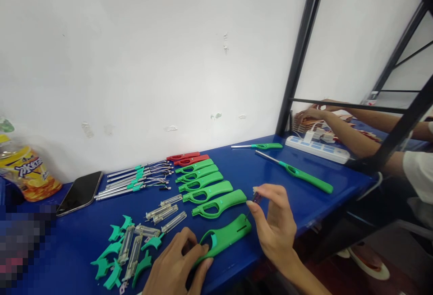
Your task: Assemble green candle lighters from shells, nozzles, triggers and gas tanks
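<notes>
My left hand [177, 261] pinches the trigger-guard end of a green lighter body [228, 239] at the table's front edge. A long slot and a teal trigger show on this body. Between the thumb and fingers of my right hand [278, 223] is a small screwdriver [257, 198] with a dark handle; its thin shaft points down at the body's right end. Just behind lies a row of green lighter bodies [219, 203], with red ones [184, 156] farther back. Teal triggers [117, 274] and clear fuel tanks [174, 222] are spread left of my left hand.
Metal lighter tubes with wires [123, 182] lie beside a phone [81, 191] and a drink bottle [30, 168]. Two assembled lighters [304, 177] rest at the right, near a power strip [318, 149]. Beyond a black metal frame [301, 56], another person's hands [313, 112] handle stacked pieces.
</notes>
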